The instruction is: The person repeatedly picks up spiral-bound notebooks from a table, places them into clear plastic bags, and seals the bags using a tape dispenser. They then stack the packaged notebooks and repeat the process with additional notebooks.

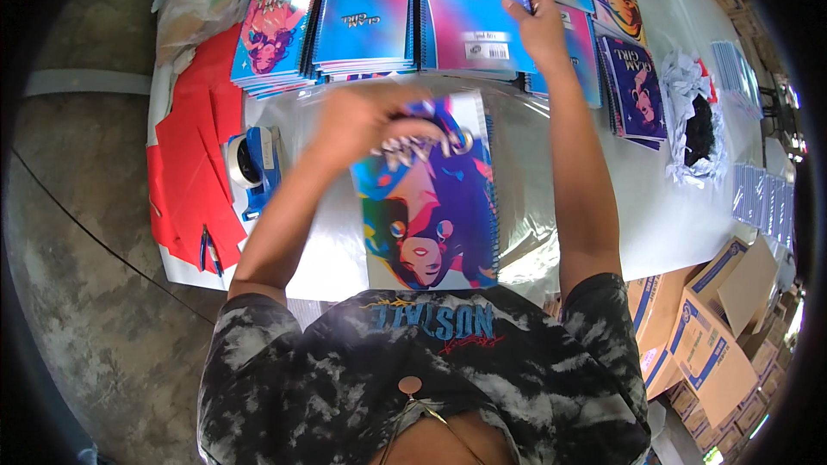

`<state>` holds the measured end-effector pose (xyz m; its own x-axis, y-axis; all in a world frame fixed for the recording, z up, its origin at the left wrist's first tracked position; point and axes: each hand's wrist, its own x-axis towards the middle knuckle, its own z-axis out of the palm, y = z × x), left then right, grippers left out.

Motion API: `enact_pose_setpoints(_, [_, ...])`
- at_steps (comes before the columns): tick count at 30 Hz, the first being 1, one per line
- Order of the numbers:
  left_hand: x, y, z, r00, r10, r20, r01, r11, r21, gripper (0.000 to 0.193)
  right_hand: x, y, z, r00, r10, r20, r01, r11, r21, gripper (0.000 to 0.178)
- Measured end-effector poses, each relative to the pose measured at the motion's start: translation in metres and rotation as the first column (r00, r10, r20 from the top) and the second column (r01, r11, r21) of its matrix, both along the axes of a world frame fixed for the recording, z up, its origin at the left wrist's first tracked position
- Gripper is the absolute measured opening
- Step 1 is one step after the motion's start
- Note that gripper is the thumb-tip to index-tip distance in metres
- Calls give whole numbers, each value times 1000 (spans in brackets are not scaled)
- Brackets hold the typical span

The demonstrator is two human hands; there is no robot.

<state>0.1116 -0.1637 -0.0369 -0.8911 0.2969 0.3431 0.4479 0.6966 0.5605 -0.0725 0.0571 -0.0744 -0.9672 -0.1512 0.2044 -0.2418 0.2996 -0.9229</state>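
A white worktop point(319, 245) bore stacked notebooks point(363, 34).
A blue-pink notebook point(472, 17) reached left from the right fingers point(543, 5), pinched on its coiled edge; an illustrated notebook point(431, 215) extended below the blurred left fingers point(392, 108), which gripped its top, exact closure unclear.

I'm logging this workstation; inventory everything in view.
Illustrated spiral notebook: one, multicoloured, centre
Gradient spiral notebook: one, blue-pink, top
Stacked spiral notebooks: many, multicoloured, far tabletop
Flat sheets: several, red, left
Tape dispenser: one, blue, beside sheets
Slim tools: count unclear, blue, on sheets
Translucent bag: one, pale, upper left
Crumpled paper: one heap, whitish, right
Flat stacks: several, bluish, far right
Cardboard boxes: several, brown, lower right
Covered table: one, white, centre
Patterned shirt: one, black, bottom
Left hand: one, bare, on illustrated notebook
Right hand: one, bare, on gradient notebook
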Motion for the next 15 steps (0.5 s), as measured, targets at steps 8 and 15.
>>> enact_pose_setpoints(8, [-35,-53,-89,775,472,-421,-541,839,-54,32,135,45,61,785,284,-550,-358,933,-28,7])
enact_pose_setpoints(15, [-83,-141,-74,667,740,86,-561,575,-595,47,207,73,28,869,307,-388,-285,952,116,17])
